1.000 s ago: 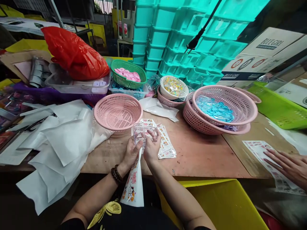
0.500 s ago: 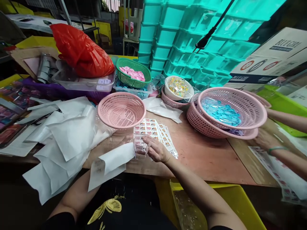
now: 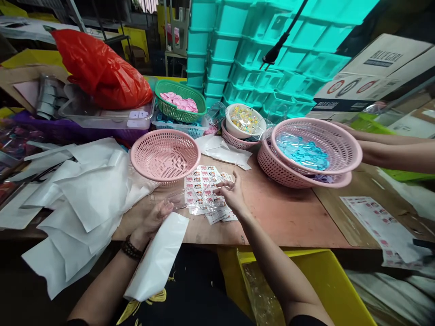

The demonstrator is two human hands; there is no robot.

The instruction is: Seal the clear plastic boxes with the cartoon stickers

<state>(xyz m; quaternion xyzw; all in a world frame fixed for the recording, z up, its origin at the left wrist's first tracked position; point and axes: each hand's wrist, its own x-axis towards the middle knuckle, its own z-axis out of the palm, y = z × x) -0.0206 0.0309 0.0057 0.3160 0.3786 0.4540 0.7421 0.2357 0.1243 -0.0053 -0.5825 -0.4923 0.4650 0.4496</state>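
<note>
Up on the stickers point(image 3: 203, 177), your right hand point(image 3: 233, 194) has come with fingers spread, maybe touching the clear box point(image 3: 186, 199); your left hand point(image 3: 152, 218) pinches paper point(image 3: 159, 258).

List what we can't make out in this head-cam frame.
Head view throughout.
- The clear plastic piece between left hand and right hand: transparent, blurred; shape and either grip unclear.
- The sticker sheets: prints too small.
- The white bag: hold on it hidden under the left hand.
- The co-worker's arms: hands mostly behind the pink baskets; rest cut by right edge.
</note>
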